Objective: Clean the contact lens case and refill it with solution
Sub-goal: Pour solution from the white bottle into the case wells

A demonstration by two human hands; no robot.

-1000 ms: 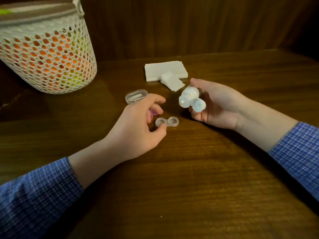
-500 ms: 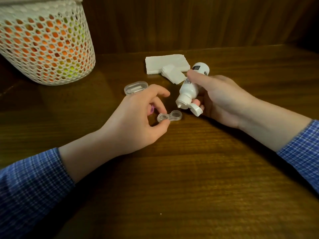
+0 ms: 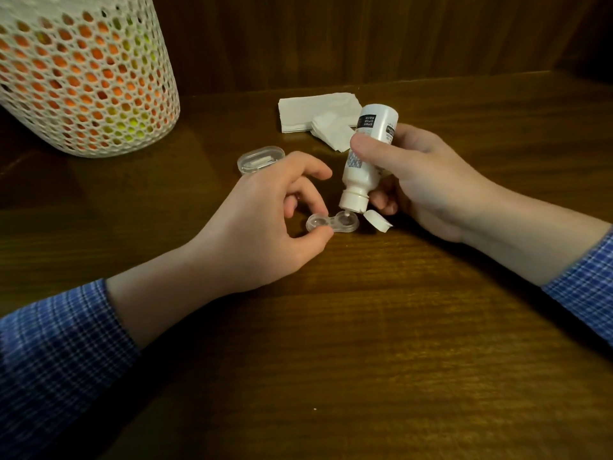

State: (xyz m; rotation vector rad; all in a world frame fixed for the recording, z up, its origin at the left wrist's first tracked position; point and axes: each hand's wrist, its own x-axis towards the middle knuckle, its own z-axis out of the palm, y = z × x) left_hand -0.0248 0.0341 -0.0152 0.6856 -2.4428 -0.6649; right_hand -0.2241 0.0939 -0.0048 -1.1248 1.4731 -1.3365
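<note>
Basket (image 3: 83, 78) far-left | tissues (image 3: 315, 111) behind bottle (image 3: 365, 154), right hand (image 3: 424, 180) gripping | left hand (image 3: 258, 224) pinching case (image 3: 331, 223)

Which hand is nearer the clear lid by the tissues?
Left. The left hand lies just in front of the lid, its knuckles almost under it, pinching the lens case. The right hand is off to the lid's right, holding the bottle.

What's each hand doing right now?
Left hand: pinching clear twin-well lens case.
Right hand: gripping inverted white plastic solution bottle.
</note>
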